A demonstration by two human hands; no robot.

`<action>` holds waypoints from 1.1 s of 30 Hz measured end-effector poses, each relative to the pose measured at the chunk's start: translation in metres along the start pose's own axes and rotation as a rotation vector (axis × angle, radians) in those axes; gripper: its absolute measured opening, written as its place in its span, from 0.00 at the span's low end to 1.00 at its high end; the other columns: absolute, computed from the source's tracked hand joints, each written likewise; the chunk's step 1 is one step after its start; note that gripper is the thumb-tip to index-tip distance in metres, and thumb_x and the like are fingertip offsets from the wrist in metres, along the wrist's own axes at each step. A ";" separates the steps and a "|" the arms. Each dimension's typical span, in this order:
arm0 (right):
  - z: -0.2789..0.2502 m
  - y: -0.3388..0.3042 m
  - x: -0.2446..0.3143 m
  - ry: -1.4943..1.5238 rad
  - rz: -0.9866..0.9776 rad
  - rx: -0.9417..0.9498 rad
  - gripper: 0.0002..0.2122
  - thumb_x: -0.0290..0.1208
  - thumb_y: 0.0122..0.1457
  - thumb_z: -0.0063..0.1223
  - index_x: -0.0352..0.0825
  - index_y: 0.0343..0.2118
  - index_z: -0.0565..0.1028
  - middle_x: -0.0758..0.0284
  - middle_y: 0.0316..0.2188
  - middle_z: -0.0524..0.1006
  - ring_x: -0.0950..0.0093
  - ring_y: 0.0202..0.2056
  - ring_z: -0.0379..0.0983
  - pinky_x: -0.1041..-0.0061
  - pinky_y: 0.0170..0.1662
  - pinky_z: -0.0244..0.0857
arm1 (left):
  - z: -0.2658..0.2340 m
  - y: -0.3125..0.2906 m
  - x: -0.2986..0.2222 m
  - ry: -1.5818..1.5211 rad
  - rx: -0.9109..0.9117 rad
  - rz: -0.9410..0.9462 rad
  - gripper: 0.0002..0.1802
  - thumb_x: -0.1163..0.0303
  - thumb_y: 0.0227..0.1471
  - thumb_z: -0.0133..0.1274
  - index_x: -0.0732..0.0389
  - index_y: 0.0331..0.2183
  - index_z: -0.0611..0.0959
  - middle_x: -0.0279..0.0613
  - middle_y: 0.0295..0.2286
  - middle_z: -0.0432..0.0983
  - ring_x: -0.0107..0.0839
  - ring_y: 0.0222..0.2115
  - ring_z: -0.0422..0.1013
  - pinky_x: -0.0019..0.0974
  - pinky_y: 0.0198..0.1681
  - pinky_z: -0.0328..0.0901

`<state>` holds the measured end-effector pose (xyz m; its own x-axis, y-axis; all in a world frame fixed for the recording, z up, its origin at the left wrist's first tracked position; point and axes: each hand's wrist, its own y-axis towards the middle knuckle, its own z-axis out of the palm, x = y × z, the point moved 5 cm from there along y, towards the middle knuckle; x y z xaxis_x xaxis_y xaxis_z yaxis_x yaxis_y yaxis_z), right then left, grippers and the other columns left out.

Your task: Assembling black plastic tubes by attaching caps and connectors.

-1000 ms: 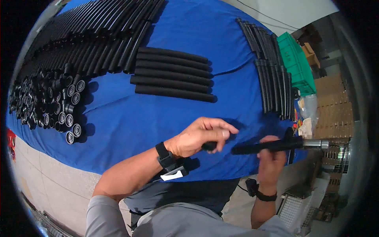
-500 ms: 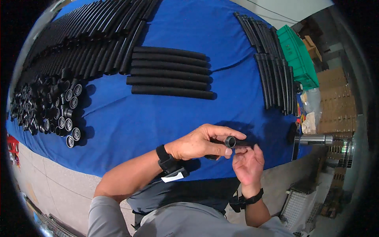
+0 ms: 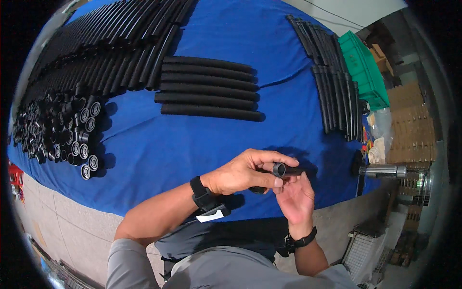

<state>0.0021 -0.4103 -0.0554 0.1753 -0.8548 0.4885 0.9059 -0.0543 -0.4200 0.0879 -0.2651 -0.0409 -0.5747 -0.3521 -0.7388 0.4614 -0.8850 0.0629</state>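
Note:
My left hand (image 3: 243,174) is closed, with thumb and fingers around the end of a black tube (image 3: 294,171). The tube's round, hollow end faces up toward me between the thumb and index finger. Another dark piece (image 3: 258,190) shows under the left palm; its kind is hidden. My right hand (image 3: 296,198) is palm up, its fingertips pressed to the underside of the tube to the right of its open end. Beyond the hands, several black tubes (image 3: 209,91) lie side by side on the blue cloth (image 3: 202,144).
Many small black round caps (image 3: 62,130) are heaped at the left. Behind them lie long rows of black tubes (image 3: 106,67). More tubes with collars (image 3: 337,96) lie at the right, beside a green crate (image 3: 363,70). A metal cylinder (image 3: 383,171) juts out at the table's right edge.
My right hand has moved slightly left and up, its fingers coming closer in on the tube. The left hand and its hold are nearly the same.

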 end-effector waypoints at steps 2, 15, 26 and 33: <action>0.000 0.002 -0.003 0.009 0.017 -0.022 0.19 0.45 0.61 0.52 0.37 0.50 0.71 0.69 0.45 0.73 0.74 0.50 0.67 0.70 0.55 0.61 | -0.001 0.000 0.003 0.003 -0.003 -0.006 0.27 0.73 0.51 0.60 0.58 0.54 0.75 0.29 0.27 0.78 0.15 0.25 0.69 0.21 0.26 0.60; 0.005 -0.012 0.040 -0.090 -0.177 -0.073 0.17 0.48 0.68 0.37 0.46 0.53 0.67 0.70 0.28 0.68 0.76 0.30 0.69 0.73 0.32 0.69 | -0.022 0.000 -0.007 -0.156 -0.274 0.132 0.25 0.56 0.61 0.45 0.62 0.53 0.70 0.37 0.27 0.72 0.22 0.23 0.66 0.26 0.26 0.60; 0.003 -0.042 0.015 -0.662 -0.039 -0.048 0.13 0.27 0.62 0.44 0.34 0.49 0.62 0.66 0.25 0.67 0.78 0.16 0.65 0.81 0.14 0.60 | -0.032 0.000 -0.001 -0.381 -0.395 0.193 0.14 0.57 0.62 0.44 0.56 0.42 0.73 0.40 0.33 0.72 0.29 0.25 0.69 0.24 0.19 0.60; 0.003 -0.048 0.018 -0.875 -0.072 -0.044 0.13 0.27 0.59 0.49 0.33 0.45 0.64 0.65 0.24 0.70 0.79 0.17 0.66 0.81 0.15 0.60 | -0.037 0.001 0.008 -0.510 -0.305 0.101 0.26 0.45 0.63 0.37 0.58 0.31 0.74 0.43 0.25 0.72 0.25 0.14 0.65 0.23 0.11 0.55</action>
<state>-0.0374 -0.4214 -0.0238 0.3675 -0.1477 0.9182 0.9135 -0.1279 -0.3862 0.1085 -0.2577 -0.0713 -0.7347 -0.5984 -0.3197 0.6604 -0.7387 -0.1349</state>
